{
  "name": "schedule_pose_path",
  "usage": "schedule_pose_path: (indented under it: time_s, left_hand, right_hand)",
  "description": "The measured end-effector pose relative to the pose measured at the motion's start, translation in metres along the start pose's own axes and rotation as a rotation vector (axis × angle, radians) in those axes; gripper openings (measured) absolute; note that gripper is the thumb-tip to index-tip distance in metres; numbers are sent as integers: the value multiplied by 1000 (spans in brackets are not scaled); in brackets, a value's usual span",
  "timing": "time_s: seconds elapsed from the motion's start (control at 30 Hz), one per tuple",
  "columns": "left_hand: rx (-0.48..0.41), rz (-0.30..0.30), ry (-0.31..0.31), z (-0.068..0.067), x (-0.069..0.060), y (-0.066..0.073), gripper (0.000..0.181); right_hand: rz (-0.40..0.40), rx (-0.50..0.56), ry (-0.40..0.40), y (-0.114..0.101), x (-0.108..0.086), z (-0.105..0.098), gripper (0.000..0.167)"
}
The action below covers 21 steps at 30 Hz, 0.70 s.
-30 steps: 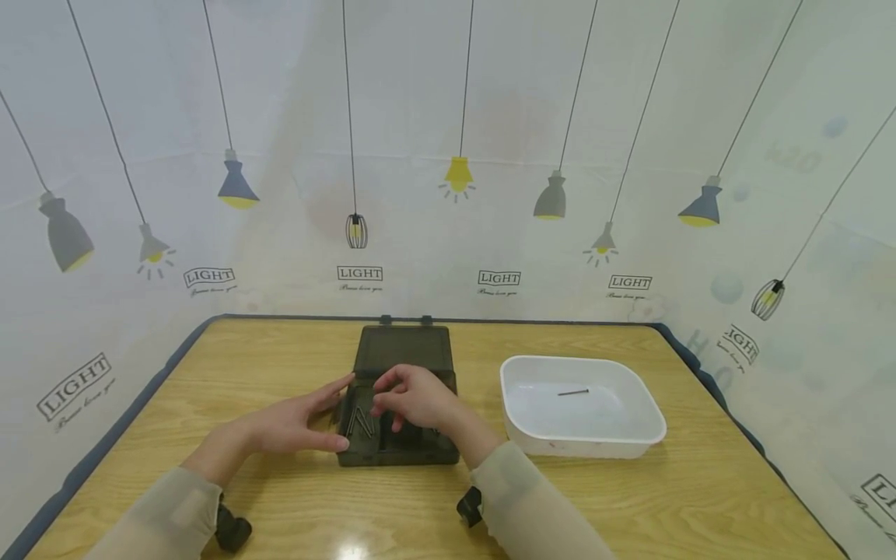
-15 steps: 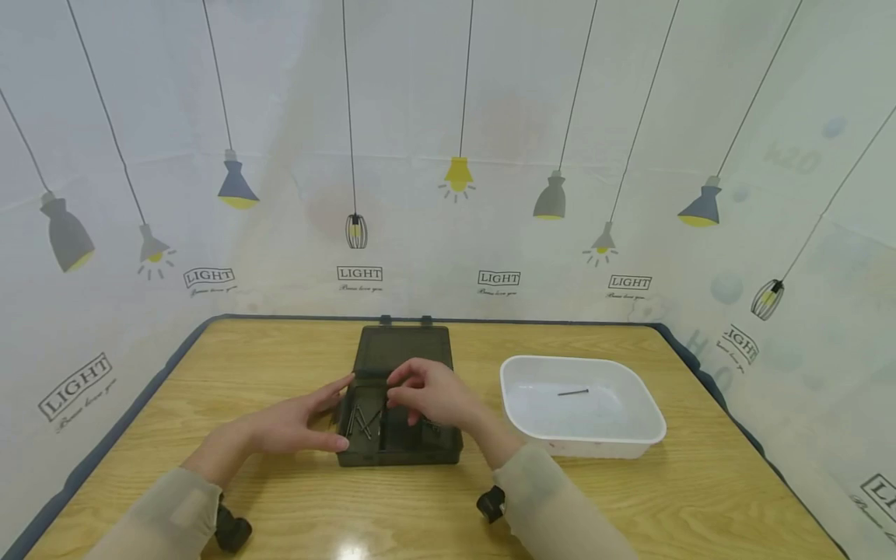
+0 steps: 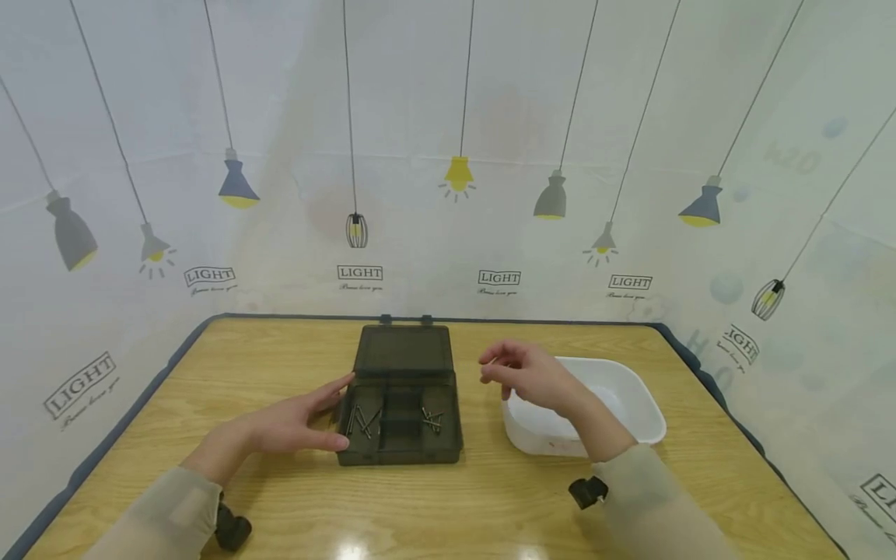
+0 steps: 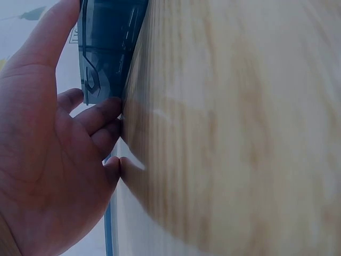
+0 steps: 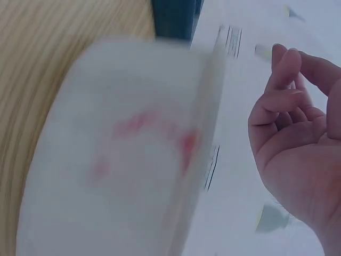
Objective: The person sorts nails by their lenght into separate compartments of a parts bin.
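A dark translucent box lies with its lid swung back. Several slim metal screws lie in its left compartment, and several shorter screws in its right one. My left hand rests at the box's left side, thumb at the front corner and a finger at the rear. In the left wrist view that hand has relaxed fingers beside the box wall. My right hand hovers over the left part of a white tray, its fingers loosely bent with nothing visible between them.
Wooden table surrounds the box and tray. A pale cloth printed with lamps hangs behind the table and at its sides. A black wrist device sits under the right sleeve, another under the left.
My right hand has left the box and moved right, over the tray, uncovering the compartments. It now hides the single screw seen in the tray earlier. My left hand has stayed in place.
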<state>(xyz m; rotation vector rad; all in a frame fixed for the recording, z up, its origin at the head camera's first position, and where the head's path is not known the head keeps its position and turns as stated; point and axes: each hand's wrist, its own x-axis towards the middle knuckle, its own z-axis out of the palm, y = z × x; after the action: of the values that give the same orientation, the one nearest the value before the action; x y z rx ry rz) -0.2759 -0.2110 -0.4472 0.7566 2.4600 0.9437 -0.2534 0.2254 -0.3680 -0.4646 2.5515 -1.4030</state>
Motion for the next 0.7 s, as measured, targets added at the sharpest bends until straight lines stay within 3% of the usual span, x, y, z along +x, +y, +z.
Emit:
schedule_pose_path:
  time_s: [0.3, 0.7]
  left_hand:
    - [15, 8, 8, -2, 0, 1, 113]
    - [5, 5, 4, -2, -2, 2, 112]
  right_hand:
    - [116, -48, 84, 59, -26, -66, 33]
    - [275, -210, 119, 100, -41, -91, 37]
